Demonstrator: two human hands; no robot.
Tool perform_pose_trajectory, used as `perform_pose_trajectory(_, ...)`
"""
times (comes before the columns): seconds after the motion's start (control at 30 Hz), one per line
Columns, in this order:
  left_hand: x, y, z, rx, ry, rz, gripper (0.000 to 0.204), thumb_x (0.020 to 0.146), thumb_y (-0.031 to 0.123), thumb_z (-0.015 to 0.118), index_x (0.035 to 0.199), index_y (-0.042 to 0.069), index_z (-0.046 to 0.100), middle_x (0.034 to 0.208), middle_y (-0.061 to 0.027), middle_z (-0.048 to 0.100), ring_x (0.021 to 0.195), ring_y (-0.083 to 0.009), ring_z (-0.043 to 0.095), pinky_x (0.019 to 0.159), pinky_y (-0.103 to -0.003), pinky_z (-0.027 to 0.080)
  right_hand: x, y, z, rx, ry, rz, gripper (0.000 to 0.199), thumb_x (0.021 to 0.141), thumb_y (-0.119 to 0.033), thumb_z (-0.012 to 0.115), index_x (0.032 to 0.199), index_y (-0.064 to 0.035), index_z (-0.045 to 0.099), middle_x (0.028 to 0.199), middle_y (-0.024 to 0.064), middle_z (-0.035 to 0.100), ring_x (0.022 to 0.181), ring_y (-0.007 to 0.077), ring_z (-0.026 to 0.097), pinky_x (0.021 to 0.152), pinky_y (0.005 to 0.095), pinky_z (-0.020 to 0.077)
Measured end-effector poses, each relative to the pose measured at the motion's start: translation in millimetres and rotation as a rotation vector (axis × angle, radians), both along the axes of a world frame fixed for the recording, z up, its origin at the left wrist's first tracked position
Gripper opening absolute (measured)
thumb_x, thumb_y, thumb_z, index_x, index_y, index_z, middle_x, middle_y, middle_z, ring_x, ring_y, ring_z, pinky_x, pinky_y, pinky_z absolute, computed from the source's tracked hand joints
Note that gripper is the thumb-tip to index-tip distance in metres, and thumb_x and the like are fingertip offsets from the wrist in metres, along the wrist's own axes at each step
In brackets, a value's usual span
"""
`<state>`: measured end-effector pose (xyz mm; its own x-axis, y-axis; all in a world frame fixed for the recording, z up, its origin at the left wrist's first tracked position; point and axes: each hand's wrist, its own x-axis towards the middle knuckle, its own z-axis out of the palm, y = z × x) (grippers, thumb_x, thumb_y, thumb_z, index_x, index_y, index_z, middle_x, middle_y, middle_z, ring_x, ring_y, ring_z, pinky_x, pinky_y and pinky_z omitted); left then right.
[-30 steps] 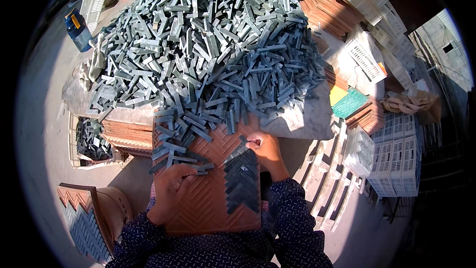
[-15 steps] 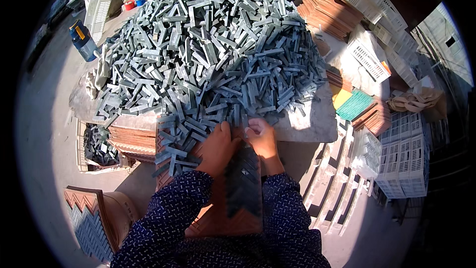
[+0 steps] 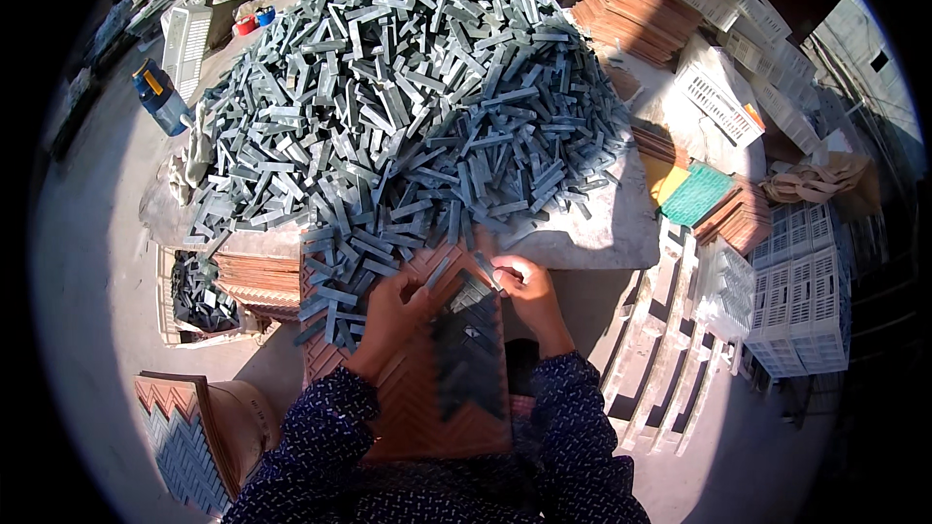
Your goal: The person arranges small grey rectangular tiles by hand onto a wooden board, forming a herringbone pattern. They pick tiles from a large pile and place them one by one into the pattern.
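In front of me lies a reddish-brown template board with herringbone grooves. Dark grey stone strips fill part of its right side in a zigzag pattern. My left hand is over the middle of the board, its thumb and fingers closed on a narrow grey strip. Near the board's right edge, my right hand pinches another small strip between thumb and fingers. A large heap of grey-green stone strips spreads beyond both hands, and loose strips spill onto the board's upper left.
Stacked boards and a crate of dark pieces stand left. A filled board leans at lower left. Right are a slatted pallet, white plastic crates and a green sheet. A blue bottle stands far left.
My hands have drawn back from the heap's edge toward me and moved farther apart. A strip now shows in each hand, and more of the board is visible between them.
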<state>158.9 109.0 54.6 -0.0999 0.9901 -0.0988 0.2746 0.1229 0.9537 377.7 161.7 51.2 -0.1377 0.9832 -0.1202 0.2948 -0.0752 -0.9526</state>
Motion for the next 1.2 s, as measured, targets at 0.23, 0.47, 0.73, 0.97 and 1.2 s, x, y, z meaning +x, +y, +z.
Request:
perform_pose_trajectory(0.23, 0, -10, 0, -0.075, -0.174, 0.041, 0.019, 0.089, 0.009, 0.054, 0.092, -0.008, 0.062, 0.070, -0.0096, 0.065, 0.056, -0.0120, 0.063, 0.050, -0.025, 0.046, -14, -3, -7, 0.435, -0.401, 0.041, 0.016, 0.083, -0.008, 0.059, 0.095, -0.0025, 0.067, 0.086, 0.0185, 0.066, 0.078, 0.0331, 0.064, 0.072, 0.0356, 0.0496)
perform_pose_trajectory(0.47, 3, -9, -4, 0.152, 0.196, 0.039, 0.017, 0.083, 0.006, 0.060, 0.095, -0.006, 0.064, 0.080, -0.0174, 0.066, 0.071, -0.0246, 0.066, 0.064, -0.033, 0.050, -25, -6, 1, 0.502, -0.409, -0.026, 0.015, 0.080, -0.004, 0.062, 0.093, -0.0029, 0.068, 0.087, 0.0173, 0.067, 0.081, 0.0350, 0.064, 0.074, 0.0396, 0.0498)
perform_pose_trajectory(0.73, 16, -6, -16, 0.153, 0.204, 0.004, 0.016, 0.080, 0.006, 0.062, 0.092, -0.003, 0.065, 0.084, -0.0191, 0.064, 0.077, -0.0321, 0.064, 0.068, -0.037, 0.049, -32, 0, -3, 0.499, -0.326, -0.078, 0.015, 0.078, -0.004, 0.065, 0.093, -0.0018, 0.067, 0.085, 0.0169, 0.066, 0.076, 0.0314, 0.065, 0.069, 0.0361, 0.0504)
perform_pose_trajectory(0.97, 24, -8, -12, 0.158, 0.373, 0.000, 0.017, 0.078, 0.010, 0.065, 0.092, 0.001, 0.061, 0.084, -0.0147, 0.062, 0.077, -0.0340, 0.061, 0.065, -0.041, 0.049, -27, -27, 15, 0.511, -0.224, -0.151, 0.012, 0.078, -0.004, 0.067, 0.089, -0.0013, 0.064, 0.082, 0.0145, 0.065, 0.071, 0.0293, 0.064, 0.063, 0.0340, 0.0503)
perform_pose_trajectory(1.2, 33, -9, -8, 0.216, 0.537, 0.069, 0.018, 0.076, 0.011, 0.066, 0.090, 0.005, 0.056, 0.087, -0.0116, 0.059, 0.078, -0.0332, 0.060, 0.064, -0.043, 0.049, -16, -66, 20, 0.344, -0.185, -0.218, 0.012, 0.079, -0.002, 0.066, 0.091, -0.0018, 0.067, 0.083, 0.0137, 0.066, 0.073, 0.0255, 0.065, 0.067, 0.0311, 0.0509)
